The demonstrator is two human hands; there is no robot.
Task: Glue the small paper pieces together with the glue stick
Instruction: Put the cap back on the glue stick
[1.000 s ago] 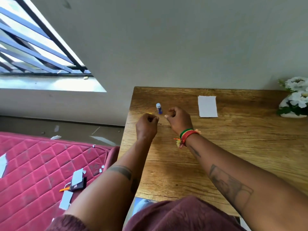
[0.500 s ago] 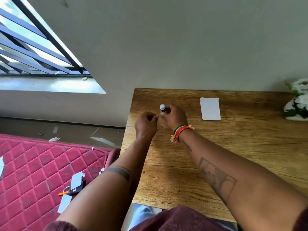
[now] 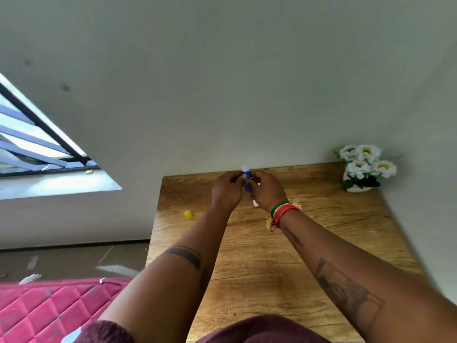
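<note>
A blue glue stick point(image 3: 246, 180) with a white top is upright and lifted above the far edge of the wooden table point(image 3: 272, 268). My right hand point(image 3: 268, 191) grips its body from the right. My left hand point(image 3: 226, 191) closes against it from the left, fingertips pinched at its upper part. Whether a small paper piece sits between my fingers is hidden. A white paper point(image 3: 255, 203) shows only as a corner below my right wrist. The yellow cap point(image 3: 188, 214) lies on the table to the left of my left hand.
A white pot of white flowers point(image 3: 363, 167) stands at the table's far right corner against the wall. A pink quilted mattress point(image 3: 49, 310) with paper scraps lies on the floor left of the table. A barred window point(image 3: 37, 144) is on the left.
My right hand has taken the glue stick off the table and raised it. My left hand has closed in against it. The view has tilted up, and my right hand now covers most of the white paper.
</note>
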